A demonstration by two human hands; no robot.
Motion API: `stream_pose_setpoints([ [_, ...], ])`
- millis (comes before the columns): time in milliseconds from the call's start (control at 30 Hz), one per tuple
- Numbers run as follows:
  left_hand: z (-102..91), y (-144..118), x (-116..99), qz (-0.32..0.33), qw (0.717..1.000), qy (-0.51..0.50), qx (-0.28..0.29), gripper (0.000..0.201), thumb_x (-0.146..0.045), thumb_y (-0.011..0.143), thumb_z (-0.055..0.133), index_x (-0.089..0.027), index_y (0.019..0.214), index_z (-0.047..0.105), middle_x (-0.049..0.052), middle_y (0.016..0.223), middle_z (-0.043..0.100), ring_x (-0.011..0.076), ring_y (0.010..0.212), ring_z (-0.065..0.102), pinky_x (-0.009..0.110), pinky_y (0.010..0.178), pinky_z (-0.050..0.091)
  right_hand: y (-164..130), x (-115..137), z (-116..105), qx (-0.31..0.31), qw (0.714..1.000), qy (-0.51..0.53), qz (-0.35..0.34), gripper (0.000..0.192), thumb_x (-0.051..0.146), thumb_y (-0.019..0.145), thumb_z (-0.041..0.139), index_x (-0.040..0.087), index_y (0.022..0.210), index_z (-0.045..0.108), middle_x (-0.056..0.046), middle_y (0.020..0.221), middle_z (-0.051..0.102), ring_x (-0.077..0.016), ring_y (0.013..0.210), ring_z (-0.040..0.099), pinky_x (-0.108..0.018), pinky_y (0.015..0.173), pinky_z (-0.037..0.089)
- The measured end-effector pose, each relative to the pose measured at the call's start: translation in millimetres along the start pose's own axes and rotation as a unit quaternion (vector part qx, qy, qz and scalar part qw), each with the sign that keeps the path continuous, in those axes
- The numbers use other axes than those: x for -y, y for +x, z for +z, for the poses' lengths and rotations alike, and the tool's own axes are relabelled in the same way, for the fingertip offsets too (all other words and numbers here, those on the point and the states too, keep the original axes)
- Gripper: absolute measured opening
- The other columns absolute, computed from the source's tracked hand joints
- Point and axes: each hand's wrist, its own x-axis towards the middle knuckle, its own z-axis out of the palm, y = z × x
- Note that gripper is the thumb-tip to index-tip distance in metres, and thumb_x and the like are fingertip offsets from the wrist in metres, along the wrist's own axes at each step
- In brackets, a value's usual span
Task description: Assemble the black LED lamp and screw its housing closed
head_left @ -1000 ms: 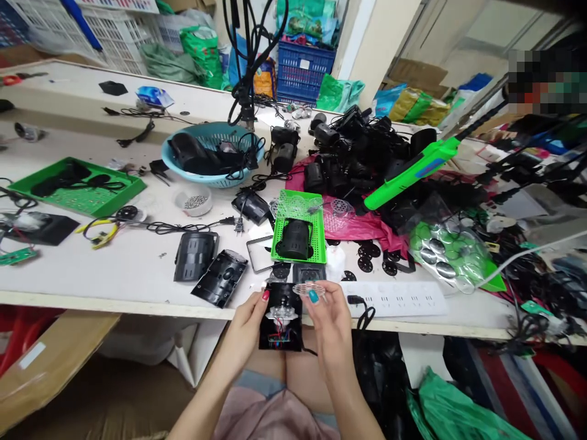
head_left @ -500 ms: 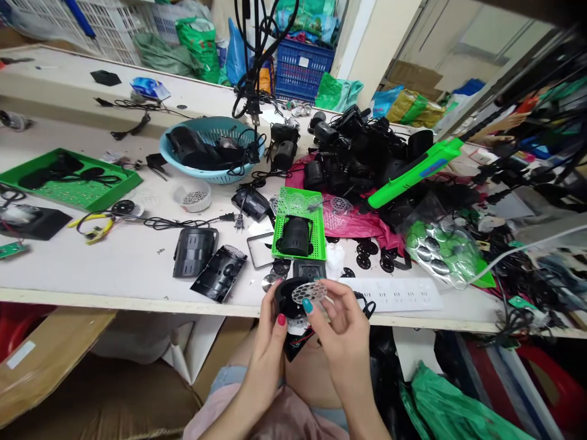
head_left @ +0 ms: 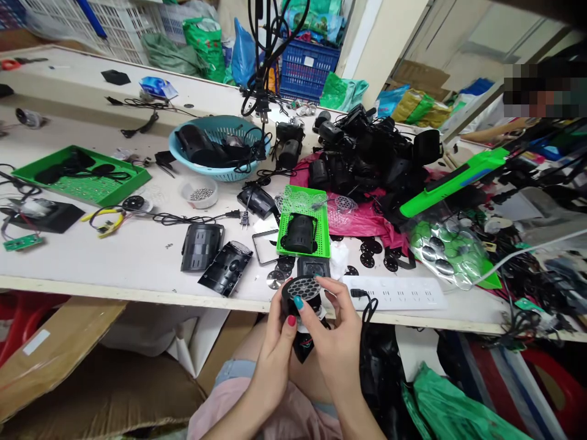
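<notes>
Over my lap, just in front of the table edge, both hands hold a small black lamp housing (head_left: 302,342). My left hand (head_left: 277,348) grips its left side from below. My right hand (head_left: 334,336) presses a clear honeycomb lens disc (head_left: 304,287) onto the housing's round front, thumb on the disc. Red wires show faintly under the housing. On the table just beyond lie a black square part (head_left: 313,267) and a small green tray (head_left: 303,221) with a black cylinder in it.
The white table (head_left: 114,256) carries two black shells (head_left: 215,256), a white power strip (head_left: 398,293), a teal basket (head_left: 219,146), a green tray (head_left: 82,174), a screw cup (head_left: 200,192) and a heap of black housings (head_left: 367,153). A cardboard box (head_left: 68,366) lies lower left.
The housing has been turned so its round front faces up, and my right hand has brought the lens disc down onto it. Both hands shifted slightly right.
</notes>
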Motion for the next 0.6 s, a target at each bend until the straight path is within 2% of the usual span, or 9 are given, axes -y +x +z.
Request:
stream_pose_setpoints([
  [133, 2.7, 1, -7, -0.008, 0.999, 0.022, -0.024, 0.076, -0.067, 0.086, 0.061, -0.028, 0.149, 0.042, 0.003, 0.163, 0.032, 0.0266, 0.151, 0.022, 0.038, 0.125, 0.020, 1, -4, 0, 0.010, 0.999, -0.032, -0.008, 0.030, 0.038, 0.084, 0.069, 0.024, 0.110, 0.060, -0.005, 0.117, 0.060, -0.0241, 0.115, 0.056, -0.043, 0.102, 0.044],
  [267, 2.6, 4, -19, -0.009, 0.997, 0.054, -0.049, 0.077, -0.073, 0.082, 0.061, -0.024, 0.141, 0.055, 0.006, 0.155, 0.045, 0.0280, 0.148, 0.030, 0.039, 0.124, 0.024, 15, -6, -21, 0.072, 0.996, -0.056, -0.011, 0.034, 0.050, 0.091, 0.060, 0.026, 0.115, 0.059, -0.006, 0.130, 0.056, -0.0246, 0.126, 0.050, -0.042, 0.107, 0.039],
  [333, 1.6, 5, -24, -0.058, 0.996, 0.042, -0.051, 0.073, -0.074, 0.084, 0.057, -0.022, 0.135, 0.061, 0.008, 0.150, 0.052, 0.0289, 0.145, 0.036, 0.042, 0.124, 0.024, 30, 0, -33, 0.111, 0.993, -0.047, 0.003, 0.040, 0.057, 0.096, 0.049, 0.026, 0.119, 0.058, -0.006, 0.129, 0.058, -0.0236, 0.125, 0.052, -0.039, 0.105, 0.040],
  [400, 1.3, 6, -28, -0.113, 0.992, 0.031, -0.039, 0.070, -0.072, 0.086, 0.055, -0.020, 0.132, 0.064, 0.009, 0.147, 0.055, 0.0293, 0.143, 0.039, 0.044, 0.124, 0.023, 48, 11, -40, 0.179, 0.982, -0.054, 0.013, 0.044, 0.060, 0.098, 0.041, 0.025, 0.115, 0.061, -0.005, 0.118, 0.064, -0.0231, 0.116, 0.058, -0.036, 0.100, 0.043],
  [467, 2.9, 4, -29, -0.134, 0.990, 0.046, -0.021, 0.066, -0.070, 0.087, 0.056, -0.020, 0.130, 0.065, 0.009, 0.146, 0.056, 0.0300, 0.143, 0.040, 0.046, 0.124, 0.022, 67, 21, -39, 0.282, 0.954, -0.104, 0.010, 0.050, 0.062, 0.100, 0.036, 0.022, 0.101, 0.066, -0.005, 0.102, 0.069, -0.0234, 0.104, 0.062, -0.034, 0.093, 0.046],
  [533, 6.1, 2, -31, -0.132, 0.988, 0.077, -0.007, 0.062, -0.066, 0.089, 0.056, -0.021, 0.130, 0.066, 0.008, 0.147, 0.055, 0.0304, 0.143, 0.039, 0.046, 0.124, 0.022, 81, 26, -32, 0.382, 0.906, -0.180, -0.014, 0.056, 0.062, 0.100, 0.033, 0.021, 0.087, 0.069, -0.005, 0.086, 0.069, -0.0231, 0.090, 0.064, -0.032, 0.084, 0.046],
  [600, 9.3, -1, -32, -0.128, 0.986, 0.103, 0.001, 0.060, -0.063, 0.092, 0.054, -0.021, 0.133, 0.064, 0.008, 0.148, 0.053, 0.0304, 0.144, 0.038, 0.046, 0.124, 0.022, 88, 26, -22, 0.434, 0.863, -0.253, -0.059, 0.053, 0.058, 0.101, 0.035, 0.022, 0.081, 0.069, -0.003, 0.074, 0.066, -0.0218, 0.078, 0.063, -0.030, 0.075, 0.044],
])
